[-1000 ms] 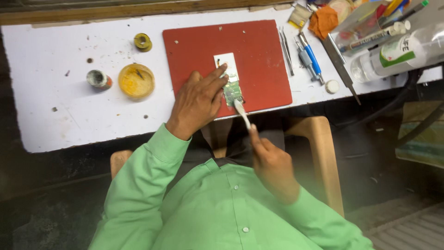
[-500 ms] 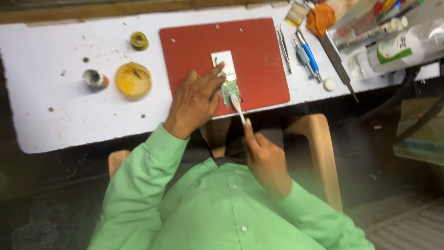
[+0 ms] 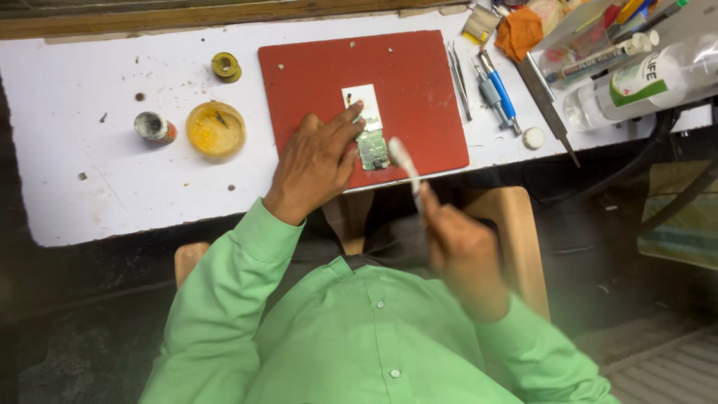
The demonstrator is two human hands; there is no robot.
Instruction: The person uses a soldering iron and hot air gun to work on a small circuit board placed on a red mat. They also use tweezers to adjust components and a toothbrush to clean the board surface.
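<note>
Blurred by motion: right hand (image 3: 465,254), closed around the handle of a white brush (image 3: 404,166), bristle end (smeared, hard to read) just beside the small green circuit board (image 3: 372,149). Board's left edge hidden under the fingers of the left hand (image 3: 318,166), which lies flat on the red mat (image 3: 314,75), fingers loosely together, pressing the board near the mat's front edge, just below a white card (image 3: 362,105). Cut off at the top right: a clear tray (image 3: 576,30) crowded with pens and tubes, too cluttered to sort out. Compared with half a second ago: brush head lifted slightly right of the board, right hand drawn nearer the chest; left hand unchanged. Left of the mat: a round yellow dish (image 3: 215,129) holding amber paste, a small open jar (image 3: 155,126) (contents unclear), a solder spool (image 3: 225,66).
</note>
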